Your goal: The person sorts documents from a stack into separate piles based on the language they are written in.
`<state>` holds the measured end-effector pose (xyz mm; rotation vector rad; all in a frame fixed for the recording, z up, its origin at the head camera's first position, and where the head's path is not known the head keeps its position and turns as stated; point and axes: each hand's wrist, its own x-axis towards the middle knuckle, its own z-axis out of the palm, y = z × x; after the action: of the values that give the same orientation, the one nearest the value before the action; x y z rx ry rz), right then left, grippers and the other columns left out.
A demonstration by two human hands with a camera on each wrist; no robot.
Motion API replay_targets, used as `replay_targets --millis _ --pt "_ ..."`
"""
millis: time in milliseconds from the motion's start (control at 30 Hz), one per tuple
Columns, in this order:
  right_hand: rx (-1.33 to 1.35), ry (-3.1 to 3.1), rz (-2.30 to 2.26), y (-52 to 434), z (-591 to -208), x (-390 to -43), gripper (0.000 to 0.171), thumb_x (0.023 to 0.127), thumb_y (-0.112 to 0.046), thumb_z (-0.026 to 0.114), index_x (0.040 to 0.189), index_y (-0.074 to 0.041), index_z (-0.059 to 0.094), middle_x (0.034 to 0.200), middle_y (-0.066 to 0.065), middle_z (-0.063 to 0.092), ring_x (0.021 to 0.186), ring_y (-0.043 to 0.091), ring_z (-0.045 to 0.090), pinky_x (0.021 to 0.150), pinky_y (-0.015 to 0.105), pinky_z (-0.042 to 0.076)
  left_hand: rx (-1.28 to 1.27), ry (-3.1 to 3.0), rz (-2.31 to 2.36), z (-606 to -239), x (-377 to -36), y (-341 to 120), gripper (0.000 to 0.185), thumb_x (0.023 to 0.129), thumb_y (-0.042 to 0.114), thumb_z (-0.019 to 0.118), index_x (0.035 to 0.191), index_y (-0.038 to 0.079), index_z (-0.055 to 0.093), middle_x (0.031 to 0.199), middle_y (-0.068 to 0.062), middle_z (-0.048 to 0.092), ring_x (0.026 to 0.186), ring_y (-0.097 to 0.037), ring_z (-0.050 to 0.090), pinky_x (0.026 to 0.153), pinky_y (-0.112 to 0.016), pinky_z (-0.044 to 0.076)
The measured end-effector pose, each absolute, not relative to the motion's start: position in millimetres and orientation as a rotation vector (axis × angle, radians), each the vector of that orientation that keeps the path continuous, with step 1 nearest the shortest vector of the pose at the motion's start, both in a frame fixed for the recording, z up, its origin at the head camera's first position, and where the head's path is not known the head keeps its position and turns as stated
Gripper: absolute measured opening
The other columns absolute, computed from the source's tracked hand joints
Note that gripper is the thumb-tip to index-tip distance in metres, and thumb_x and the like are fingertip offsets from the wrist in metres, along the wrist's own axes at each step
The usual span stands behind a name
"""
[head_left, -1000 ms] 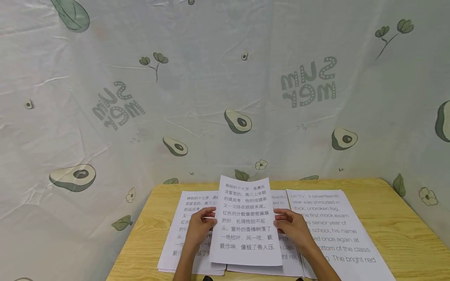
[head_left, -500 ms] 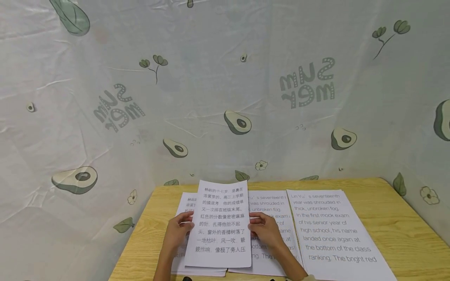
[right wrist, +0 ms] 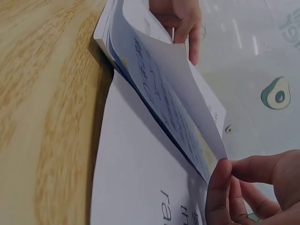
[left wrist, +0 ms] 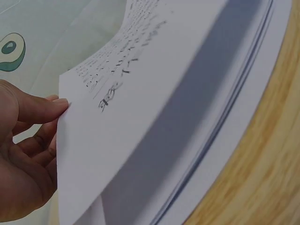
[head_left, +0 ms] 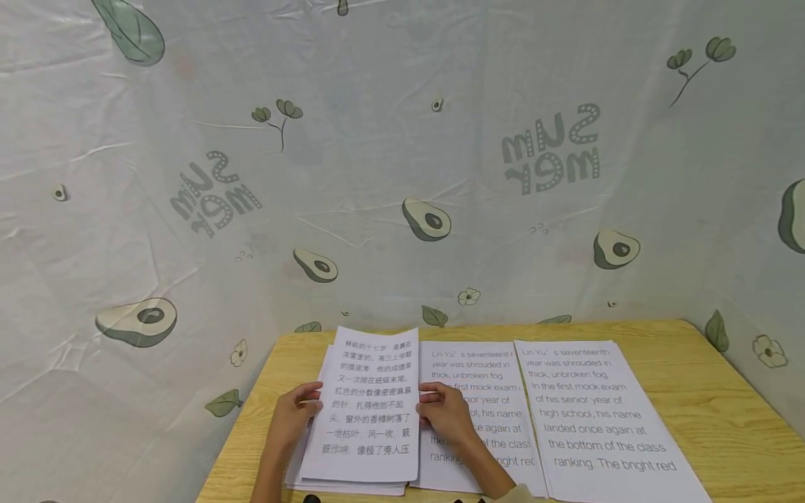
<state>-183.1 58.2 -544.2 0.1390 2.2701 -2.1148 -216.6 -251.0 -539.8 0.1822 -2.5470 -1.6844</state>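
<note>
A white sheet of paper (head_left: 371,419) printed with Chinese characters is held by its two side edges, raised a little over the left stack of paper (head_left: 295,475). My left hand (head_left: 292,419) pinches its left edge between thumb and fingers; the left wrist view shows that thumb (left wrist: 51,108) on the printed face. On the other side my right hand (head_left: 449,419) pinches the right edge. In the right wrist view the sheet (right wrist: 187,70) bows upward, with printed paper beneath it. Most of the left stack is hidden by the sheet.
A middle stack of English-printed paper (head_left: 472,356) lies beside the left one, partly under my right forearm. Another English-printed stack (head_left: 591,419) lies to its right. All rest on a wooden table (head_left: 685,377), backed by an avocado-patterned curtain (head_left: 377,140).
Both hands have carried the sheet leftward, from over the middle and left stacks to above the left stack, and lowered it slightly. The middle stack's text has come into view.
</note>
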Motion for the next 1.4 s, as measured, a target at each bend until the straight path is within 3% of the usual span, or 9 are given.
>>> replay_targets --millis 800,1133,1400 --pt "0.071 2.422 -1.999 34.4 -544.2 -184.3 0.038 0.087 0.002 0.076 0.125 0.007 0.072 0.096 0.01 0.072 0.069 0.012 0.07 0.062 0.025 0.062 0.25 -2.601 -1.571 -546.2 -214.2 -268.7 0.036 0.099 -0.003 0.065 0.134 -0.004 0.07 0.119 -0.023 0.072 0.095 -0.023 0.068 0.073 -0.023 0.055" --pt "0.044 2.534 -1.912 60.7 -540.0 -175.7 0.032 0.089 -0.004 0.075 0.119 0.006 0.074 0.098 0.01 0.072 0.073 0.014 0.07 0.064 0.024 0.061 0.273 -2.579 -1.498 -535.8 -208.3 -267.9 0.037 0.102 0.008 0.07 0.137 -0.004 0.068 0.122 -0.023 0.072 0.096 -0.023 0.073 0.066 -0.024 0.057" --pt "0.137 2.558 -1.888 96.1 -533.8 -166.4 0.029 0.092 -0.006 0.076 0.119 0.004 0.075 0.097 0.009 0.072 0.076 0.017 0.071 0.066 0.028 0.063 0.197 -2.555 -1.536 -522.1 -204.7 -226.7 0.038 0.1 0.009 0.072 0.136 -0.003 0.069 0.117 -0.019 0.075 0.089 -0.02 0.069 0.067 -0.024 0.057"
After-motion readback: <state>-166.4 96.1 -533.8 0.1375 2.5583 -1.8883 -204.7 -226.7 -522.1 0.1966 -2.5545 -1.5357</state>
